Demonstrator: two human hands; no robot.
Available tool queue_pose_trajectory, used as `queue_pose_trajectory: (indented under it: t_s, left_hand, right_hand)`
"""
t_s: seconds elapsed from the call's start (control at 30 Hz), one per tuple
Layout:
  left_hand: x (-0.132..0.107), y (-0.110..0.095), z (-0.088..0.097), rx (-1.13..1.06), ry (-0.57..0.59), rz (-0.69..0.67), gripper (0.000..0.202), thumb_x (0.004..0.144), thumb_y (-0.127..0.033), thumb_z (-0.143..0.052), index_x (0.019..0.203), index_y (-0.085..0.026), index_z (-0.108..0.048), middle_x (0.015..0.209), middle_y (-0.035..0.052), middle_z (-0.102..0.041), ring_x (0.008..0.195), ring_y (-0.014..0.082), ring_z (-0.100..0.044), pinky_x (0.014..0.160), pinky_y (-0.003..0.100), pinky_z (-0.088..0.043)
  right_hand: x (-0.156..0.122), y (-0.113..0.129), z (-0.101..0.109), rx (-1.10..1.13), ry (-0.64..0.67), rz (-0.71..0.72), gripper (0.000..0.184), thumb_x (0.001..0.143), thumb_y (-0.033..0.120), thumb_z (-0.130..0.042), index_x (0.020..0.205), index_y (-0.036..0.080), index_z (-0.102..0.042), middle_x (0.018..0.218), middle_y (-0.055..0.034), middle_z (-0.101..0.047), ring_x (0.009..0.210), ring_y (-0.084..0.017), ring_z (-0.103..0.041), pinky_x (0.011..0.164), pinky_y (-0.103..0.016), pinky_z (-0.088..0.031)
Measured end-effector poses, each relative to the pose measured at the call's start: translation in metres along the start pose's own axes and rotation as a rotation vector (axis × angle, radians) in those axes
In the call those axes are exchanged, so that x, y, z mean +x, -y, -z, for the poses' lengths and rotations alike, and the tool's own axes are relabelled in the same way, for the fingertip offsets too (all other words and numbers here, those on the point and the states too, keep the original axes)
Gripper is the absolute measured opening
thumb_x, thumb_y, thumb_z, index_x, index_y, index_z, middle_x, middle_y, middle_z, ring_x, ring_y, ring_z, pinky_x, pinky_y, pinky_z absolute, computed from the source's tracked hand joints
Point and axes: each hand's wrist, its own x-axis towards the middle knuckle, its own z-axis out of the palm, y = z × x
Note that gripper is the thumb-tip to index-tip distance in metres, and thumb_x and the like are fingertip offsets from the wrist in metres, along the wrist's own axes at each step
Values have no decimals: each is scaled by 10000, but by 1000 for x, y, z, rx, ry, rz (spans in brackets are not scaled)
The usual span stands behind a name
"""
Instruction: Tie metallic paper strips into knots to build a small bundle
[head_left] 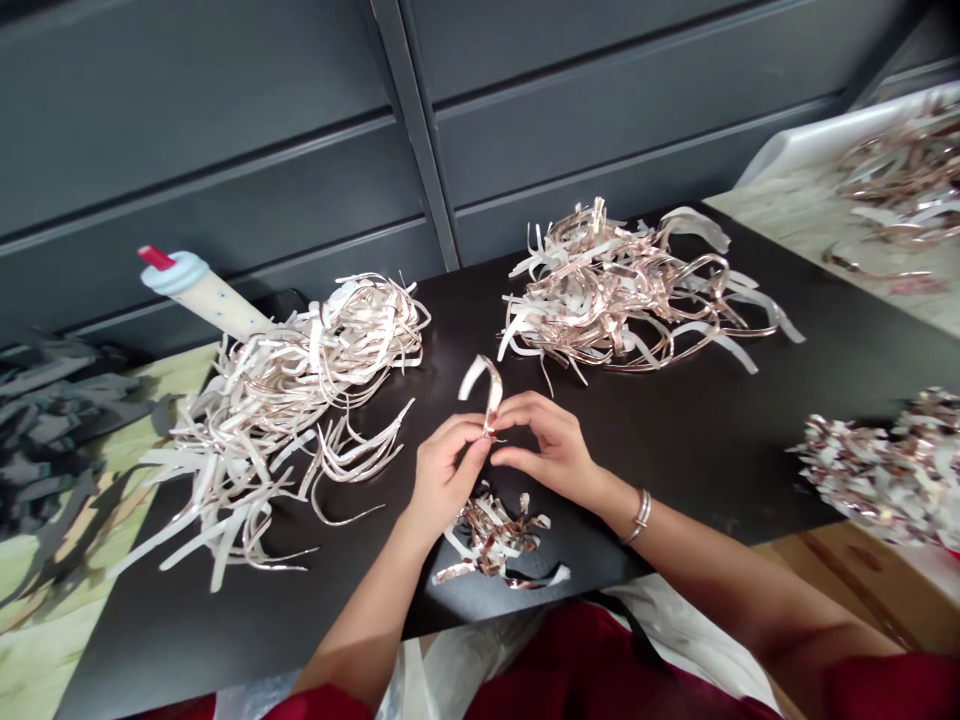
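Both hands meet over the near middle of the black table. My left hand (448,470) is closed, thumb against fingertips, on the lower end of a shiny rose-gold and white strip (491,385) whose free end curls up and to the left. My right hand (551,445) touches the same strip from the right with its fingertips, the thumb held a little apart below. A metal bangle (640,515) is on the right wrist. Just under the hands lies a small heap of short rose-gold and white pieces (495,535).
Long thin strips (300,370) are piled at the left, beside a pale cup with a blue lid (176,275). Wider curled strips (622,290) lie at the back right. A heap of small pieces (892,470) is at the right edge, and dark scraps (52,430) at far left.
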Motion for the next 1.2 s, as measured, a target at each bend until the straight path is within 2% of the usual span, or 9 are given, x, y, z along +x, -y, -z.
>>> queue_pose_trajectory:
  t_s: [0.07,0.23,0.47,0.57,0.67,0.77,0.87,1.03,1.2]
  left_hand:
    - [-1,0,-1,47,11,-37,134,881,-230,-513,847,-188,-636,1004,73,-670,927,175,-624,831,308,-477]
    - [-2,-1,-3,109,27,-75,119,853,-164,-521,752,-177,-581,1061,88,-656,958,175,-617,851,305,-468]
    - [-2,-2,-6,77,40,-38,135,794,-121,-531,671,-171,-556,984,79,-667,888,170,-618,811,287,-461]
    - [0,-1,-7,-132,65,181,43,741,-134,-583,736,-162,-615,876,54,-671,814,170,-624,744,272,-468]
    - [1,1,-8,-560,106,494,381,695,-142,-657,1072,-160,-604,785,21,-677,750,159,-641,706,256,-471]
    - [1,3,-9,-782,130,603,609,648,-135,-721,1225,-141,-526,806,36,-698,759,168,-662,753,271,-475]
    - [-1,8,-8,-573,121,529,584,713,-141,-666,1271,-154,-495,872,54,-705,798,173,-671,792,283,-474]
    - [-3,16,-6,-48,192,224,472,809,-54,-434,1253,-197,-501,818,8,-673,716,116,-611,767,252,-461]
    - [-1,13,-5,-74,207,238,300,881,-180,-424,1161,-186,-534,831,6,-607,742,122,-545,739,244,-434]
  right_hand:
    - [-2,1,-1,-150,-75,73,53,840,206,-629,884,217,-657,868,-60,-647,851,-182,-621,765,-342,-529]
    - [-5,-2,-1,-351,-34,258,188,856,80,-527,870,227,-643,890,-61,-685,919,-200,-636,823,-398,-529]
    - [-5,-4,2,-427,-76,209,157,895,93,-465,896,208,-571,819,-43,-717,800,-156,-692,878,-386,-525]
    - [-7,-9,0,-466,-23,272,171,899,83,-443,876,208,-557,840,-35,-719,850,-152,-689,899,-390,-513]
    - [-11,-15,-2,-569,56,365,194,883,51,-443,874,198,-569,904,-42,-725,917,-158,-679,953,-406,-472]
    - [-12,-18,-3,-594,89,369,198,889,57,-428,884,192,-573,923,-41,-727,892,-149,-685,973,-394,-467]
    - [-11,-18,-4,-485,41,272,156,904,105,-437,891,200,-560,859,-17,-729,798,-136,-697,931,-360,-505]
    - [-9,-12,-4,-199,-93,-112,70,928,217,-465,902,204,-529,814,-23,-708,719,-136,-684,737,-281,-555]
    - [-7,-2,-4,-145,-18,-71,78,910,227,-478,879,192,-541,811,-41,-671,767,-153,-659,744,-306,-541]
